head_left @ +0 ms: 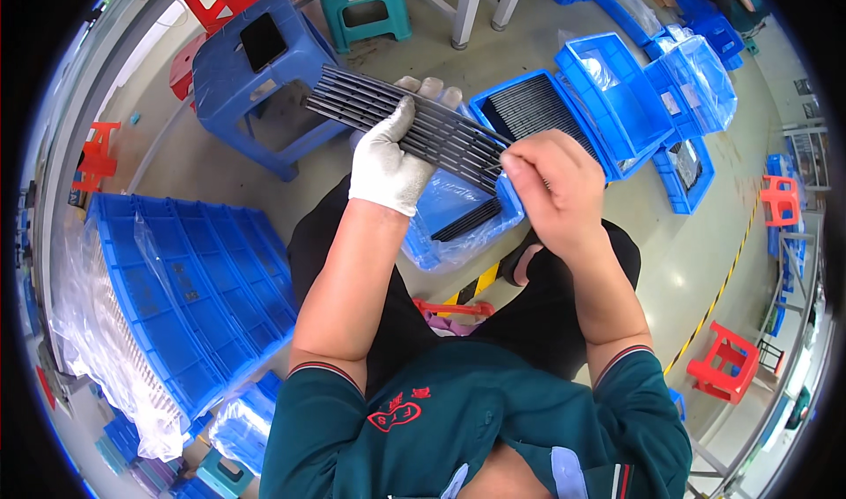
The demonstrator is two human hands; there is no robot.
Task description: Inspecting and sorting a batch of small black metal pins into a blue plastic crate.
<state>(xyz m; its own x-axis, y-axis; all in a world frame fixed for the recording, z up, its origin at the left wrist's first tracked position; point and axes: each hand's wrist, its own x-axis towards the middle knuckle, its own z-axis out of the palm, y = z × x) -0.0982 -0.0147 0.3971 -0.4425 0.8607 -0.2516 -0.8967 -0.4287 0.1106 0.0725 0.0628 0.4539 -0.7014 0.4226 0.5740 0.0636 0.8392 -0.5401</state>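
A row of thin black slotted strips (pixel 401 120) lies side by side across my left hand (pixel 381 169), slanting down to the right. That hand wears a white glove; its thumb presses over the strips and its fingertips show beyond the far edge. My bare right hand (pixel 561 191) is at the strips' right end, thumb and forefinger pinched on the tip of a strip. Exactly how many it grips is hidden. Just below the bundle, more black strips (pixel 467 221) lie in a plastic-lined blue bin (pixel 423 254). Beyond my right hand, many similar strips (pixel 533 107) fill another blue bin (pixel 478 103).
A blue stool (pixel 220 72) bearing a dark flat device (pixel 263 41) stands at the far left, beside a green stool (pixel 366 6). Stacked blue crates (pixel 189 288) rise at my left. More blue bins (pixel 612 94) stand at the right. A red stool (pixel 724 362) is farther right.
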